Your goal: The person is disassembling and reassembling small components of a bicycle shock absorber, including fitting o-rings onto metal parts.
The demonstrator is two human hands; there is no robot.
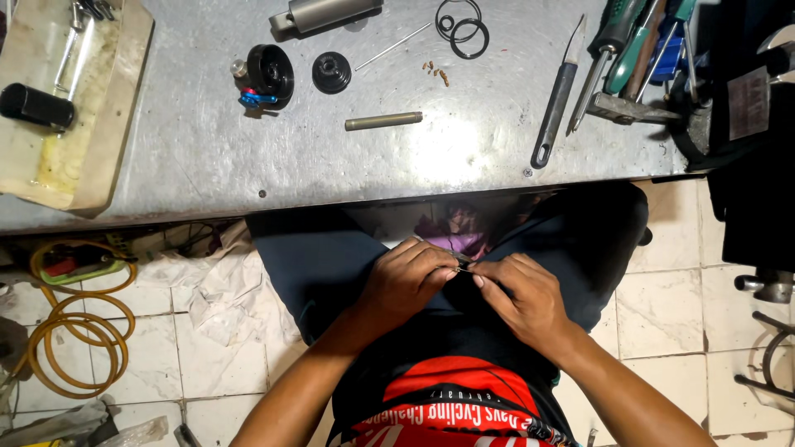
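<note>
Below the grey metal counter (248, 157) edge, left hand (403, 284) and right hand (522, 296) meet over the lap, fingers (435, 263) pinched together on a small thin metal part (460, 264).

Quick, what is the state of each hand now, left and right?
Left hand: closed, pinching a small thin metal part over the lap.
Right hand: closed, fingertips pinching the same small part from the other side.

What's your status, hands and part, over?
Left hand and right hand together over the lap, fingertips pinching a small dark part. Part mostly hidden by fingers. Metal workbench edge just ahead, hands below it.
</note>
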